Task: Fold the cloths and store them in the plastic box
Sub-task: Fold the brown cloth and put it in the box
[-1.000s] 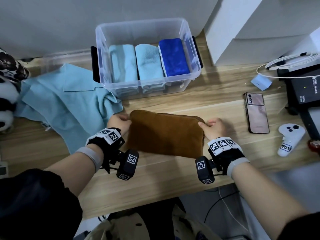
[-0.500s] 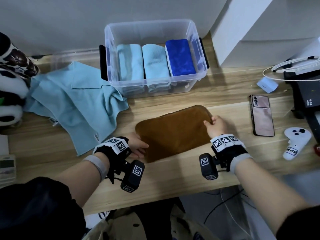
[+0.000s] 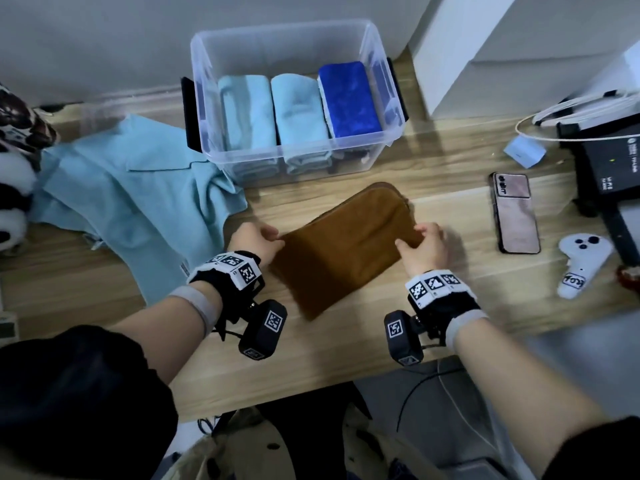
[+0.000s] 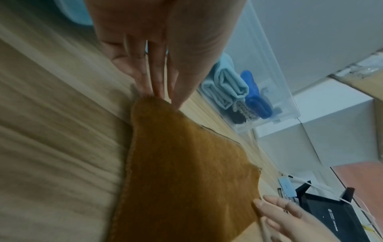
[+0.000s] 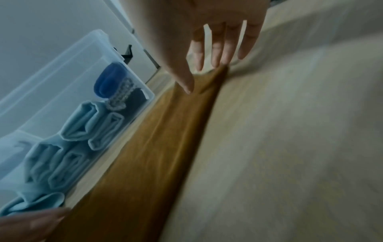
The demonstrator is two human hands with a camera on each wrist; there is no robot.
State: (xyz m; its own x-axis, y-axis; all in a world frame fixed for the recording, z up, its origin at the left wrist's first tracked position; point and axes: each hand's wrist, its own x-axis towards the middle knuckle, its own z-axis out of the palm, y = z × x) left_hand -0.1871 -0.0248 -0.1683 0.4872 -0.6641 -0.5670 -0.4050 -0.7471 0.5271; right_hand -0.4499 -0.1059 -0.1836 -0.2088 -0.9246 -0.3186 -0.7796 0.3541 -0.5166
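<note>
Wooden desk (image 3: 346,355), brown cloth (image 3: 346,251) angled, both hands pinching its corners

a pink smartphone (image 3: 515,212) lies face down on the wooden table (image 3: 311,358), right of centre. just beside it, nearer the table's right edge, rests a white handheld controller (image 3: 581,263) with dark buttons and a label on its grip. behind the phone sits a small pale blue block (image 3: 524,153). a black device (image 3: 613,164) with a tiny lit dot fills the far right edge, and a white cable (image 3: 571,116) loops over it. at the left edge a black-and-white plush toy (image 3: 12,188) sits on the table. a beige garment (image 3: 277,452) shows below the table's front edge, with dark cables (image 3: 415,389) hanging near it.
</note>
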